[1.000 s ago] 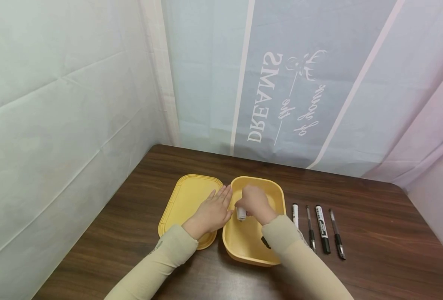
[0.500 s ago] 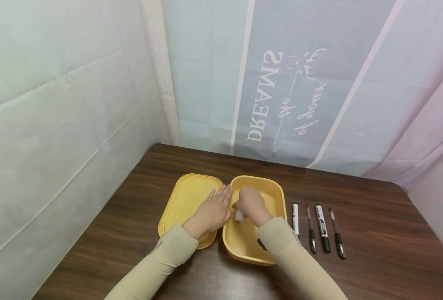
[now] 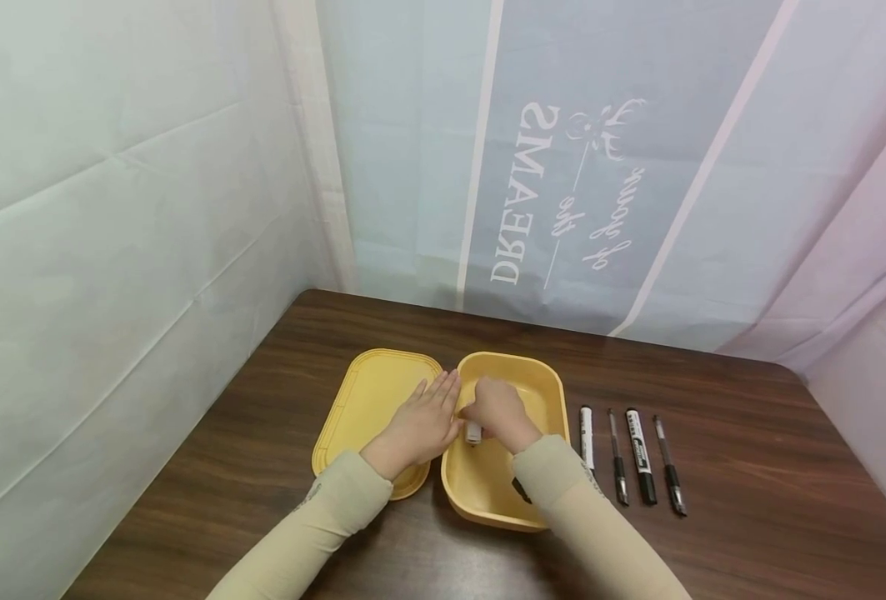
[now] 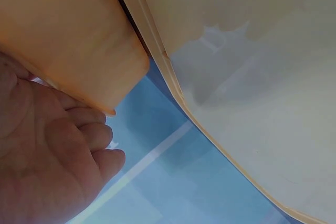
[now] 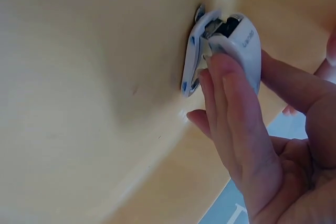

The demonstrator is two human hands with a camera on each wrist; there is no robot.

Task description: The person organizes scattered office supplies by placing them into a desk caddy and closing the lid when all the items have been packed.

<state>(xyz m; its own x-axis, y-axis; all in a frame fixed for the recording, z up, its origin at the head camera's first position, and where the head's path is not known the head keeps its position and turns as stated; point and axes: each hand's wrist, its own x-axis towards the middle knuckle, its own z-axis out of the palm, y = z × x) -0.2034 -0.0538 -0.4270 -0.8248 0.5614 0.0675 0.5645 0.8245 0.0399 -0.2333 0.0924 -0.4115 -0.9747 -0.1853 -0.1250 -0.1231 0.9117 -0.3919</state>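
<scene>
My right hand (image 3: 498, 408) reaches down into a yellow rectangular box (image 3: 488, 517). Its thumb and fingers pinch a small white stapler (image 5: 244, 51), near the box floor by the left wall. In the head view only the white end of the stapler (image 3: 473, 432) shows below the fingers. The left hand (image 3: 423, 417) lies with fingers stretched out along the box's left rim, over the edge of a flat yellow lid (image 3: 371, 396). In the left wrist view, the fingers of the left hand (image 4: 58, 140) are against the yellow wall (image 4: 79, 30).
Right of the box, a white marker (image 3: 587, 437), a black gel pen (image 3: 618, 458), another white marker (image 3: 641, 454) and another gel pen (image 3: 671, 467) lie side by side. A dark object (image 3: 521, 490) in the box is partly hidden by the right sleeve. Curtains enclose the table (image 3: 743, 450).
The right hand has shifted slightly left and lower inside the box with the stapler. The left hand stays at the rim. The head view has moved a little.
</scene>
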